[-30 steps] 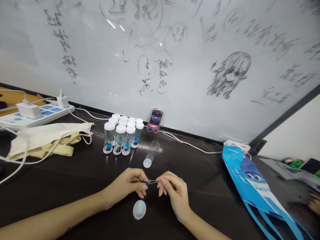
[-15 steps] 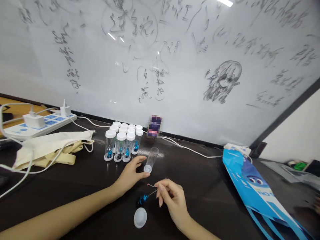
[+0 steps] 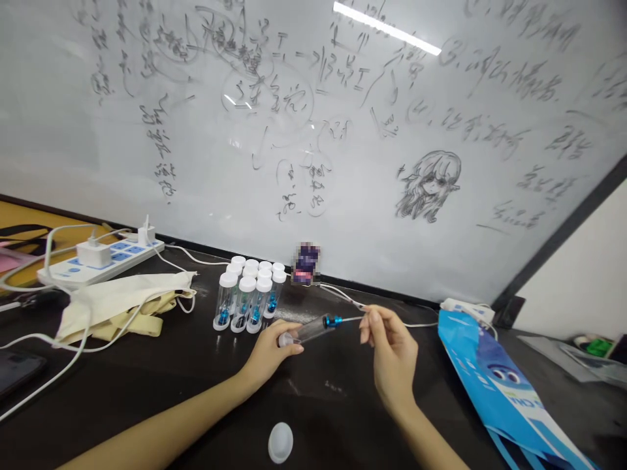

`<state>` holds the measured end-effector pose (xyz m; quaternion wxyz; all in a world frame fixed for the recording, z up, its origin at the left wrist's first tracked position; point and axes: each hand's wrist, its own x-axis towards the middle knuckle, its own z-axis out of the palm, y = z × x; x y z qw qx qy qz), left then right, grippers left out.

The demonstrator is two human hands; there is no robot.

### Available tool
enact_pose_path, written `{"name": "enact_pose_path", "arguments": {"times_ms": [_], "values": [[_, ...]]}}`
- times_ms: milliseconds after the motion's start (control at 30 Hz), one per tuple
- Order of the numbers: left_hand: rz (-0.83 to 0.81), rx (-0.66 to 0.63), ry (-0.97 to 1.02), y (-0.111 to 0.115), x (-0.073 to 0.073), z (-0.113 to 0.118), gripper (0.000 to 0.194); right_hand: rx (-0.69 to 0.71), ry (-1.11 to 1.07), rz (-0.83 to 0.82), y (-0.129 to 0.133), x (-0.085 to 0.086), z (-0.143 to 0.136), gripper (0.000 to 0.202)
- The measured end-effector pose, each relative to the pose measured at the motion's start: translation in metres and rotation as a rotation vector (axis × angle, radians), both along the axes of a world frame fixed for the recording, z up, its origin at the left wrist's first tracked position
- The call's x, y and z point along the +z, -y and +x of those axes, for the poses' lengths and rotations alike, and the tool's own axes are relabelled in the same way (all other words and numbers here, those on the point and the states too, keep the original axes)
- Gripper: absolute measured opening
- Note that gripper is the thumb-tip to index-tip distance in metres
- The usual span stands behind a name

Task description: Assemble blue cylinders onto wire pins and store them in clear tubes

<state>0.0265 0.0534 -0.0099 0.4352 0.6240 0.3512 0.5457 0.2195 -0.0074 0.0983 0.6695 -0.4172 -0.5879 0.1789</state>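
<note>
My left hand (image 3: pixel 272 352) is closed around the white-capped end of a clear plastic tube (image 3: pixel 309 331), which lies tilted with its open end toward the right. In my right hand (image 3: pixel 389 343), thumb and fingers pinch the thin stem of a small blue-and-black part (image 3: pixel 334 320). The black end of that part is at the tube's mouth; how far inside it sits I cannot tell. A loose white cap (image 3: pixel 281 442) lies on the dark table (image 3: pixel 210 431) near the front.
Several capped tubes (image 3: pixel 246 305) with blue parts inside stand together behind my left hand. A phone-like object (image 3: pixel 306 263) leans on the whiteboard (image 3: pixel 353 215). Leftward are a power strip (image 3: pixel 122 258), cream cloth (image 3: pixel 122 300) and white cables; rightward, a blue bag (image 3: pixel 482 365).
My left hand has gripped the tube and tilted it from upright. My right hand has lifted the blue-and-black part off the table and moved it up and right to the tube's mouth.
</note>
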Motion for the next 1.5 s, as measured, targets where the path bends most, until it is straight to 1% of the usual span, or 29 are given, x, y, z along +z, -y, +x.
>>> {"name": "enact_pose_path", "arguments": {"times_ms": [67,133,233,367,433,567,833,1033,1167,1233,1367,1433,1500], "values": [[0.016,0.015,0.021,-0.001,-0.003,0.0,0.035,-0.03,-0.016,0.038,-0.006,0.01,-0.001,0.015],[0.034,0.033,0.039,-0.001,-0.005,-0.001,0.037,-0.041,-0.007,0.044,-0.01,0.012,-0.003,0.016],[0.055,0.07,0.058,-0.001,-0.005,-0.002,0.037,-0.031,0.078,0.01,-0.013,0.006,-0.004,0.017],[0.079,0.104,0.065,-0.001,-0.002,-0.003,0.034,-0.028,0.203,-0.035,-0.017,-0.003,0.001,0.018],[0.095,0.114,0.06,0.0,0.001,-0.004,0.033,-0.016,0.302,-0.047,-0.019,-0.004,0.004,0.019],[0.117,0.144,0.043,0.005,0.007,-0.006,0.032,0.05,0.528,-0.074,-0.021,-0.005,0.006,0.02],[0.136,0.219,0.036,0.01,0.008,-0.007,0.027,0.087,0.691,-0.069,-0.022,-0.002,0.007,0.019],[0.118,0.186,0.034,0.012,0.01,-0.004,0.029,0.188,0.772,-0.104,-0.022,-0.002,0.007,0.025],[0.077,0.146,0.059,0.009,0.007,-0.003,0.029,0.246,0.756,-0.181,-0.026,0.001,0.013,0.037],[0.053,0.13,0.079,0.007,0.005,-0.003,0.029,0.336,0.732,-0.273,-0.029,0.002,0.017,0.04],[0.01,0.11,0.109,0.005,0.001,-0.004,0.028,0.552,0.623,-0.513,-0.032,0.002,0.022,0.048],[-0.003,0.099,0.119,0.006,0.001,-0.004,0.028,0.592,0.602,-0.568,-0.032,0.001,0.021,0.052],[-0.013,0.083,0.128,0.007,0.003,-0.004,0.028,0.604,0.599,-0.584,-0.031,0.0,0.019,0.055]]}}
